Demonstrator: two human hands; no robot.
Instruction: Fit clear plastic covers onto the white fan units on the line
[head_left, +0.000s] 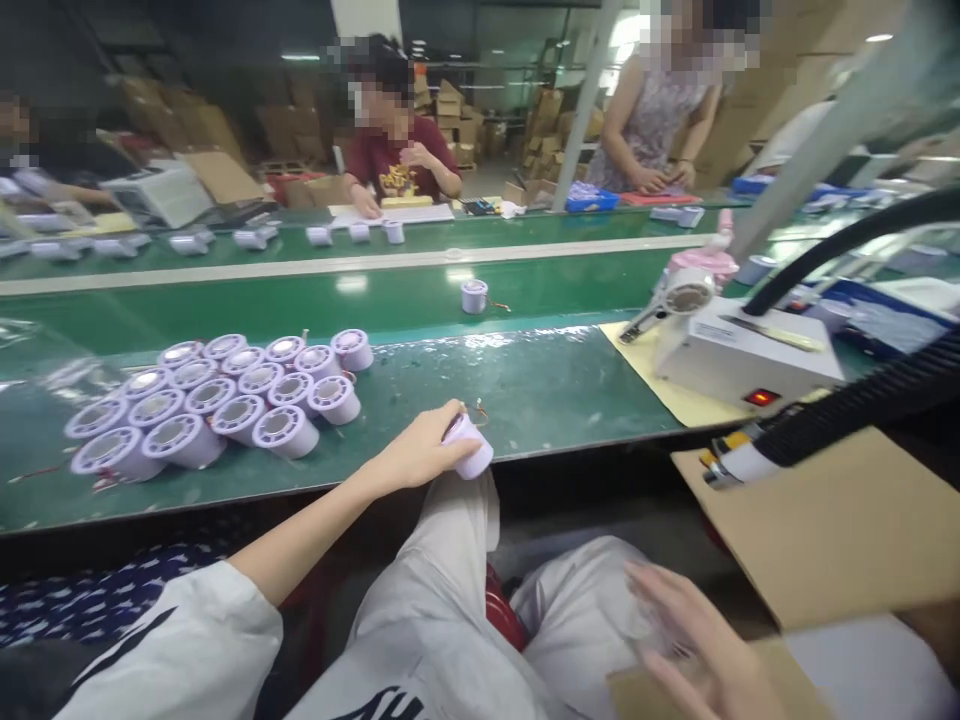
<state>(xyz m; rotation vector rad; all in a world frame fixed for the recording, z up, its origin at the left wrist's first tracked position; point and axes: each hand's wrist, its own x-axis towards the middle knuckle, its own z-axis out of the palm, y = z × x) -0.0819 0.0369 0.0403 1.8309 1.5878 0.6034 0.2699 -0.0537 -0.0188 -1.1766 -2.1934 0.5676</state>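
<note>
My left hand [431,448] is closed around a light purple cylindrical part [474,455] at the near edge of the green bench [525,400]; thin wires stick up behind it. Low on the right, above my lap and next to a cardboard piece [630,695], my right hand [694,640] is smeared by motion. Something clear and blurred shows by its fingers, and whether it is held cannot be made out. Many like purple parts [238,415] stand in rows on the bench to the left. One more purple part [474,296] sits on the green belt [405,285] beyond.
At the right, a grey box with a red switch [742,360] stands on yellow paper [637,365]. A black hose [877,400] with a metal tip crosses in front of it, over a cardboard sheet [832,530]. People work across the belt, one in a maroon shirt [405,165].
</note>
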